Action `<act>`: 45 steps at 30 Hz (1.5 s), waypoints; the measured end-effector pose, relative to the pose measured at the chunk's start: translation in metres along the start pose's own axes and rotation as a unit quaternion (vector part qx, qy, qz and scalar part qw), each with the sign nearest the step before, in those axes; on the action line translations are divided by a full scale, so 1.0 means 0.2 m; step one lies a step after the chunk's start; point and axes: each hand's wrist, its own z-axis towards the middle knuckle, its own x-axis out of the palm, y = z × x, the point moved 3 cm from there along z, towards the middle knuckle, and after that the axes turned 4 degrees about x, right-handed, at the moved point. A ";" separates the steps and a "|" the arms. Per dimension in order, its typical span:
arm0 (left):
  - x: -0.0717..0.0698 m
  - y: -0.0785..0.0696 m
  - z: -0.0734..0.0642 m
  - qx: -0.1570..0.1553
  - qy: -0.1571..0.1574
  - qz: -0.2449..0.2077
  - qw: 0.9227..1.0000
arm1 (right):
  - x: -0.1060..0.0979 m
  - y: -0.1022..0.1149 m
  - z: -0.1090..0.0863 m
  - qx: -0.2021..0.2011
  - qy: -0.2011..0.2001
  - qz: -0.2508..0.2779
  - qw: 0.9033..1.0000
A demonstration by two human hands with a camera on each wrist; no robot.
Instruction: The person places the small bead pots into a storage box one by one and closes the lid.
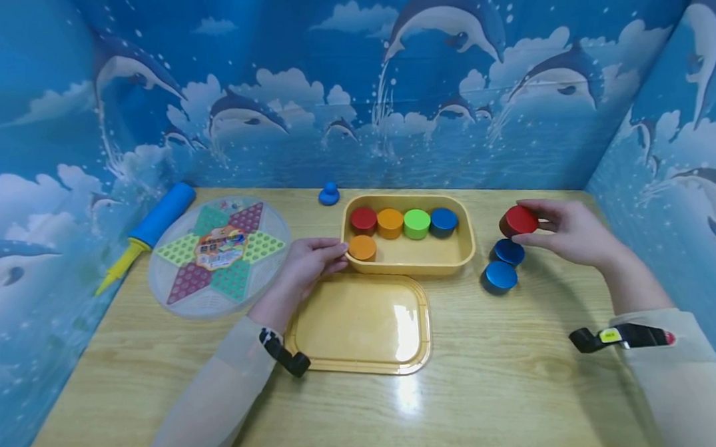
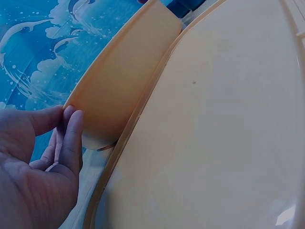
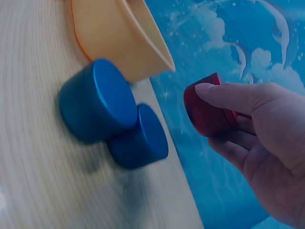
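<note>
My right hand holds a small round red tin between thumb and fingers. In the right wrist view that red tin is raised off the table. Two blue tins stand touching, or nearly so, on the table just below it. With thumb and fingers my left hand pinches the left rim of a yellow plastic box. Inside the box a red tin, an orange tin, a green tin and a blue tin line the back; another orange tin sits front left.
A yellow lid lies flat in front of the box. To the left are a round Chinese checkers board and a blue and yellow pump. A small blue knobbed piece stands behind. Dolphin-printed walls enclose the table.
</note>
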 end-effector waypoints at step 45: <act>0.00 0.01 0.01 0.005 0.010 -0.008 1.000 | 0.39 0.47 0.25 -0.111 0.115 0.032 0.987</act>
